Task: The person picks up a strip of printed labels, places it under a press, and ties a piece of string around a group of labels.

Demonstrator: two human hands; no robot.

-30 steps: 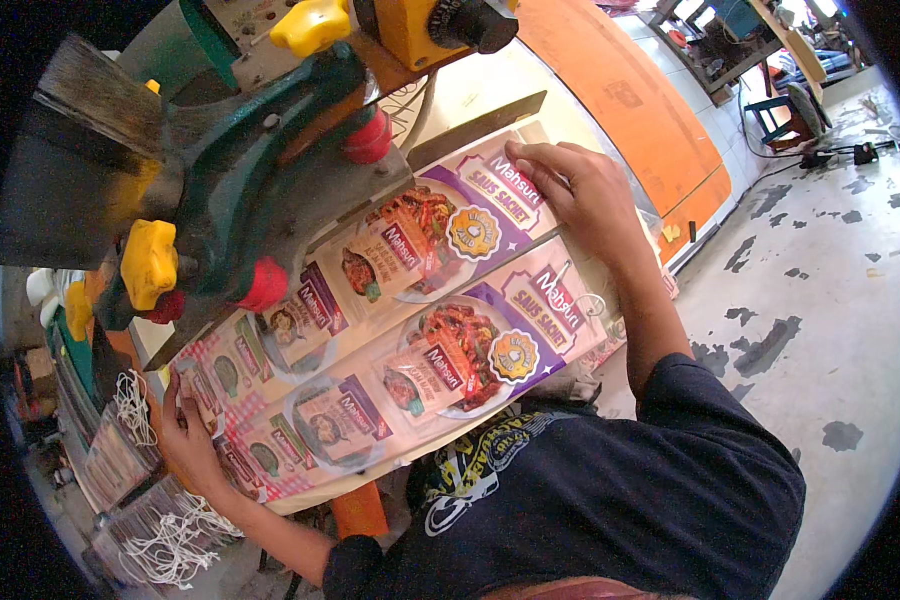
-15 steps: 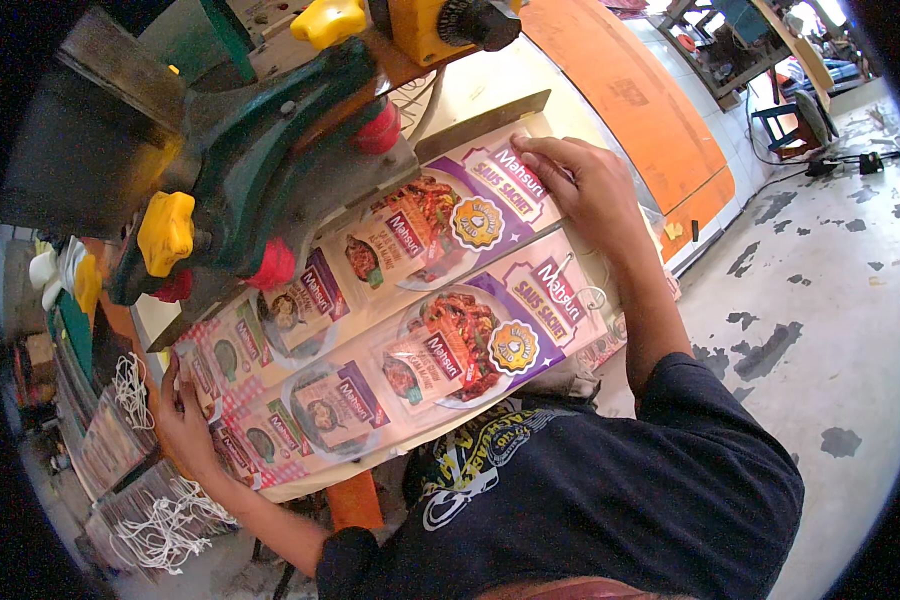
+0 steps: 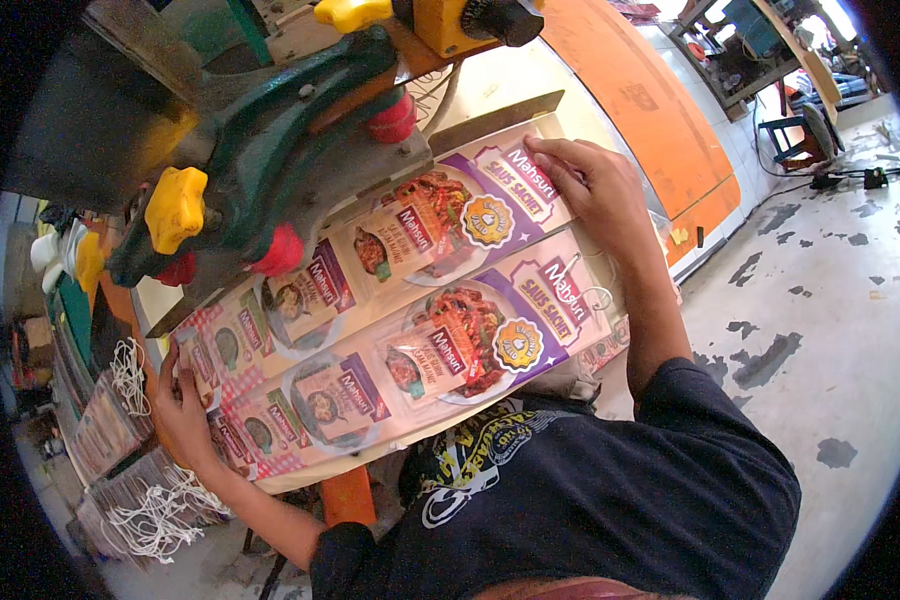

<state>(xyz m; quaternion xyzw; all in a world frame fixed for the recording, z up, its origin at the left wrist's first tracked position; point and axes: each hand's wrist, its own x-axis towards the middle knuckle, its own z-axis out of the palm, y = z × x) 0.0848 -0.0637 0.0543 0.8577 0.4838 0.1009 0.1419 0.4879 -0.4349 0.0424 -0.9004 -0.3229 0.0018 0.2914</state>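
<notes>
A printed packaging sheet [image 3: 370, 340] lies at a slant on a pale work surface, under the edge of a machine. It has two matching strips side by side, with food pictures, purple bands and a pink checked end. At its far right corner my right hand [image 3: 600, 185] pinches the edge between thumb and fingers. My left hand [image 3: 182, 415] grips the opposite, left end, with its fingertips partly hidden by the edge. A thin white string loop [image 3: 598, 299] lies on the near strip's right end.
The dark green machine arm [image 3: 270, 130] with a yellow star knob [image 3: 176, 210] and red pads [image 3: 278, 250] overhangs the sheet's far side. A metal bar [image 3: 500, 120] runs along that side. Stacked printed cards with white strings [image 3: 160, 520] stand lower left. An orange panel [image 3: 650, 110] lies beyond.
The view has shifted slightly, so the machine and sheet sit a little further right in it. Both hands keep their places on the sheet.
</notes>
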